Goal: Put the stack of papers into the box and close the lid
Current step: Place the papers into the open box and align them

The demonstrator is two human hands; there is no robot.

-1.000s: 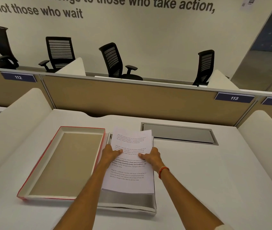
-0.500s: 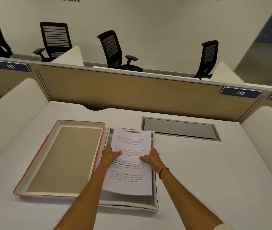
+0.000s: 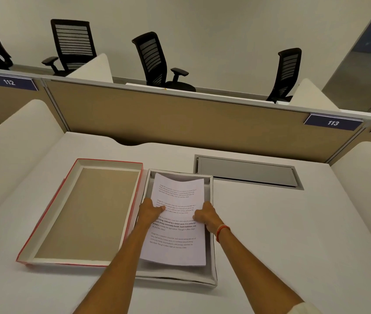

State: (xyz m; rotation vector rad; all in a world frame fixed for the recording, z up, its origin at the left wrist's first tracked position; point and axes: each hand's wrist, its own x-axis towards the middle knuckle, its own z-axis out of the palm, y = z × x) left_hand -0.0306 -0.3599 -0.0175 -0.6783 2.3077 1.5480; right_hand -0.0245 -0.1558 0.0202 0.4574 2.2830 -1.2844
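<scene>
Both hands grip the stack of papers [image 3: 177,223] by its side edges: left hand [image 3: 149,211], right hand [image 3: 206,217], thumbs pinching on top. The stack sits inside the box [image 3: 213,264], its far end curling up. Left of the box, touching it, the lid [image 3: 44,225] lies inside-up on the worktop [image 3: 293,234].

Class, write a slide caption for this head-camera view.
Both hands lower printed white papers into grey box beside red-edged lid.

Bare forearms, orange band [image 3: 222,232] on right wrist
</scene>
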